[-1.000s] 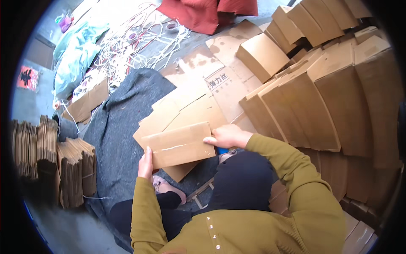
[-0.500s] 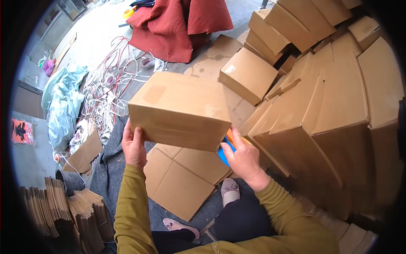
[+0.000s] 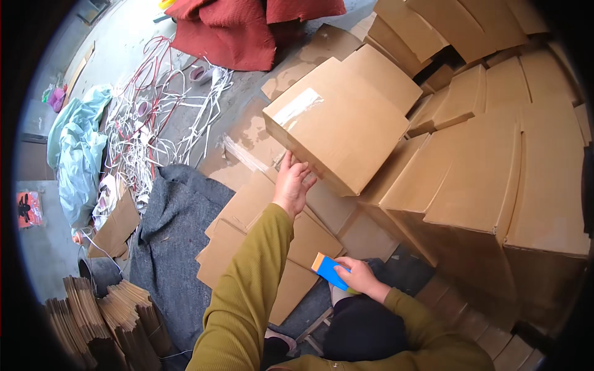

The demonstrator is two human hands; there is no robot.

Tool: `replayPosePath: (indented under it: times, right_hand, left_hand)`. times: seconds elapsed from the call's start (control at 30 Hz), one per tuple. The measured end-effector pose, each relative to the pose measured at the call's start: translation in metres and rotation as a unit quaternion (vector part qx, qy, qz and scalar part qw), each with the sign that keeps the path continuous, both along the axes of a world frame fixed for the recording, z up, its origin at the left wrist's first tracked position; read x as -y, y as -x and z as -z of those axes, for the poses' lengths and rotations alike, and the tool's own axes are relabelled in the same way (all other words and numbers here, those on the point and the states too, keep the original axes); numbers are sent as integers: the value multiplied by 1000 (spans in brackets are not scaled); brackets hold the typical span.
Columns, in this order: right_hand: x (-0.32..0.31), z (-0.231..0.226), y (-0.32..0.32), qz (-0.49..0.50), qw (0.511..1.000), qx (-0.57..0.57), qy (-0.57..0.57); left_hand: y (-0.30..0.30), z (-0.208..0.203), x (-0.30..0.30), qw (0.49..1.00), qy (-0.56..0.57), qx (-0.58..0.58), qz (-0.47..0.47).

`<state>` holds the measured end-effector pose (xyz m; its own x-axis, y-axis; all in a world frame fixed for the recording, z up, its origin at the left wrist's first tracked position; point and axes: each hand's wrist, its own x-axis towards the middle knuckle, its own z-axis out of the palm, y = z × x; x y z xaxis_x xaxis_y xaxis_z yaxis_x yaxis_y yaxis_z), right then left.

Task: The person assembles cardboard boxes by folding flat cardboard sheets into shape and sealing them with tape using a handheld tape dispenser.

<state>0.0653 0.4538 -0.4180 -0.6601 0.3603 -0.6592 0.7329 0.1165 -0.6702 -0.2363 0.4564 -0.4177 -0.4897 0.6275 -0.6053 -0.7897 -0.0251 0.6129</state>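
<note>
Concrete floor [image 3: 133,37]: grey blanket [image 3: 170,235], flattened cardboard [image 3: 260,229], white straps [image 3: 148,123].

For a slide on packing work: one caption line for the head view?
Left hand touches an assembled cardboard box; right hand holds a blue scraper.

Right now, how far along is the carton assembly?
Done: many assembled cartons are stacked to the right, and the taped carton already stands formed with clear tape on its seam. In hand: the left hand touches that carton's lower edge, and the right hand holds a blue and orange tape tool. Left: flat blanks on the floor and bundled flat cartons lower left.
</note>
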Motion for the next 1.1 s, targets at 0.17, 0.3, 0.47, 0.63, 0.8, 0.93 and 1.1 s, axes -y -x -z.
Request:
replayPosePath:
  times: [0.17,0.3,0.47,0.63,0.8,0.93,1.1]
  right_hand:
    - [-8,3,3,-16,999,23,-37]
    - [-8,8,4,14,999,1,-40]
    - [-5,6,3,19,999,7,-29]
    - [-5,5,2,19,1000,-2,1]
    - [-11,6,-1,220,938,-56,262]
    - [-21,6,2,217,923,8,318]
    - [18,14,11,124,971,-69,191]
  left_hand:
    - [-2,26,19,992,18,77,-100]
    - [-14,50,22,999,27,33,-19]
    - [-45,34,-13,997,-13,39,72]
    - [-44,41,29,998,49,15,-19]
    - [-70,79,183,917,271,-256,-139]
    - [-145,80,285,721,551,-421,-12]
    - [-259,128,398,694,699,-163,-54]
